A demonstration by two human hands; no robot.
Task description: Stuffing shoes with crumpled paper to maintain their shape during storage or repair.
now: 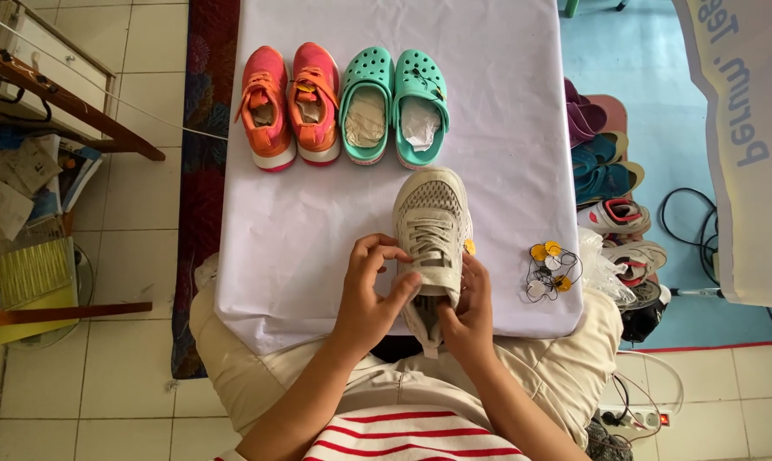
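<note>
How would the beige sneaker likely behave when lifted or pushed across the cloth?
The beige sneaker has a mesh upper, so it probably feels light and gives under the hands; the left hand and right hand grip its heel end. Its flat sole suggests sliding rather than rolling on the white cloth.

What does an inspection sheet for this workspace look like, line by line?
Surface: white cloth over a small table.
Job's things: grey sneaker, toe pointing away.
Clutter: orange sneakers, teal clogs, yellow tags on strings, clear plastic bag.
Grips: left hand and right hand both hold the grey sneaker at its opening.
Cables: black cable on the blue floor, power strip.
Surroundings: sandals piled on the right, tiled floor.
</note>
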